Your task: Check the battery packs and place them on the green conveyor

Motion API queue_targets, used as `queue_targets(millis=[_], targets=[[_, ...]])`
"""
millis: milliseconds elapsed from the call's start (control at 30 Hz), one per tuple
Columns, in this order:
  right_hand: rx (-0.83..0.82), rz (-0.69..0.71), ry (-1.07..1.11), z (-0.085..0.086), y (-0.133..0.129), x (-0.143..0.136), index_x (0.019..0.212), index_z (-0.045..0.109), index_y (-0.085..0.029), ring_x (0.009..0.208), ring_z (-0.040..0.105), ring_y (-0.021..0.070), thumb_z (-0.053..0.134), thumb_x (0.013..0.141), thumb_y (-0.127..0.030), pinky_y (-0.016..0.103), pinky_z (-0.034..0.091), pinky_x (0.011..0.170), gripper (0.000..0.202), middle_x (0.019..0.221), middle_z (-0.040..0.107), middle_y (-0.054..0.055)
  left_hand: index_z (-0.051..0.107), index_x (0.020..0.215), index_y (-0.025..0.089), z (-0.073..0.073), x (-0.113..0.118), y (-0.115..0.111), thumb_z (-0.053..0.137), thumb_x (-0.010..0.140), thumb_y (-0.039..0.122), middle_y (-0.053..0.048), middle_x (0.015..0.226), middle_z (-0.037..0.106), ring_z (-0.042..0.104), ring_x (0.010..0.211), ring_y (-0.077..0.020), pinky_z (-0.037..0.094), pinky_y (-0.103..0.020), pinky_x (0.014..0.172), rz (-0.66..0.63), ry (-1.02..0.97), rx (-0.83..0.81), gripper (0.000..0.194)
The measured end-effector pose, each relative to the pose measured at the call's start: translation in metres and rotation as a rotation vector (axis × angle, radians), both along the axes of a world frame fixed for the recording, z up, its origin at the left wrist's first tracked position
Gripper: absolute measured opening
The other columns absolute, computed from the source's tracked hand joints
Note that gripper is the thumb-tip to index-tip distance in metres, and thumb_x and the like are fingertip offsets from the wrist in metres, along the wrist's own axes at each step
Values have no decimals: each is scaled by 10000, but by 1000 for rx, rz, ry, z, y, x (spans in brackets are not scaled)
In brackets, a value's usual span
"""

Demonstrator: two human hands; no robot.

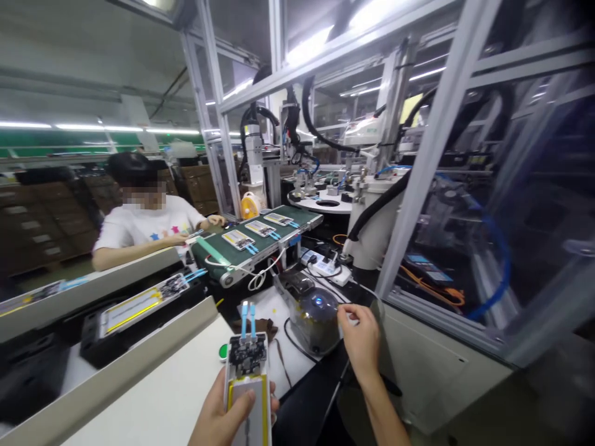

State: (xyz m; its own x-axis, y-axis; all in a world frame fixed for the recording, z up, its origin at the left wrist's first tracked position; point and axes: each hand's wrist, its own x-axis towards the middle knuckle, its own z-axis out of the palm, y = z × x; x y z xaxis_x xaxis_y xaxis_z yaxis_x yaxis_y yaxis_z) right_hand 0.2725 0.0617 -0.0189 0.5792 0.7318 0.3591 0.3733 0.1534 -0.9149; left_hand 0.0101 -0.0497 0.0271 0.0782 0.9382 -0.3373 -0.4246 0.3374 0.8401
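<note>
My left hand (232, 409) is closed around an open power bank (248, 378), held upright at the bottom centre. Its white shell shows a dark circuit board above a pale battery edged with yellow tape. Two light-blue strips (248, 319) stick out of its top end. To the right, my right hand (361, 331) has thumb and forefinger pinched together at the right side of a rounded, smoky-clear machine (317, 316) with a blue light on top, which looks like a tape dispenser. What the pinch holds, if anything, is too small to make out.
Behind the machine lie a white power strip (328, 269) and cables. A green conveyor belt (214, 241) carries several open power banks. Another open power bank (139, 306) rests in a black fixture at left. A co-worker (149, 217) sits beyond. A metal-framed enclosure (421, 186) stands right.
</note>
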Motion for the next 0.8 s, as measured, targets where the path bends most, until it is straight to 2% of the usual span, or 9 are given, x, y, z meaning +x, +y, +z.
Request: queue_targets(millis=[67, 133, 200, 300, 367, 467, 600, 800], targets=[[60, 48, -83, 14, -9, -13, 761, 655, -200, 858, 507, 241, 652, 728, -366, 460, 365, 953, 170, 850, 600, 69, 475, 1099, 177, 1, 1, -1, 786, 696, 386, -141, 898, 743, 711, 788, -323, 563, -413, 695, -28, -28, 50, 550], [104, 177, -140, 30, -25, -32, 778, 653, -220, 870, 527, 230, 642, 766, -357, 420, 398, 928, 139, 889, 611, 63, 438, 1141, 176, 3, 1, -2, 732, 757, 374, -155, 905, 734, 705, 812, -322, 550, -434, 724, -53, -46, 87, 522], [124, 422, -192, 48, -44, -54, 778, 658, -234, 873, 571, 209, 632, 801, -335, 358, 455, 863, 107, 897, 628, 46, 437, 1143, 170, 4, 1, -2, 695, 793, 356, -162, 925, 724, 698, 835, -324, 541, -446, 735, -63, -48, 107, 472], [74, 894, -254, 68, -67, -82, 849, 662, -239, 927, 599, 183, 595, 853, -290, 310, 488, 858, 84, 953, 622, 36, 465, 1123, 161, 6, -1, -2, 693, 800, 317, -135, 935, 716, 696, 834, -301, 539, -412, 733, -61, -1, 125, 425], [20, 1055, -278, 72, -74, -94, 885, 651, -240, 964, 590, 175, 578, 871, -278, 304, 485, 883, 84, 995, 604, 36, 477, 1134, 164, 6, -2, -1, 708, 788, 284, -117, 988, 704, 686, 879, -278, 534, -373, 758, -46, 33, 141, 433], [-12, 1099, -321, 71, -75, -102, 898, 628, -239, 998, 566, 179, 548, 892, -271, 319, 470, 904, 86, 1014, 584, 39, 475, 1166, 177, 5, -2, 0, 692, 798, 250, -104, 1072, 674, 663, 946, -261, 527, -341, 777, -29, 49, 151, 433], [-18, 1099, -374, 68, -73, -103, 895, 616, -241, 1002, 545, 191, 527, 902, -265, 341, 468, 899, 93, 1018, 575, 45, 476, 1165, 168, 5, -3, 0, 623, 836, 224, -79, 990, 682, 675, 837, -239, 527, -337, 729, -82, 101, 167, 365], [-26, 1089, -425, 71, -72, -105, 863, 629, -242, 971, 552, 193, 549, 885, -247, 338, 482, 867, 83, 995, 581, 39, 488, 1163, 182, 8, -5, 0, 616, 830, 198, -67, 1059, 659, 636, 952, -236, 497, -333, 814, -85, 127, 186, 357]])
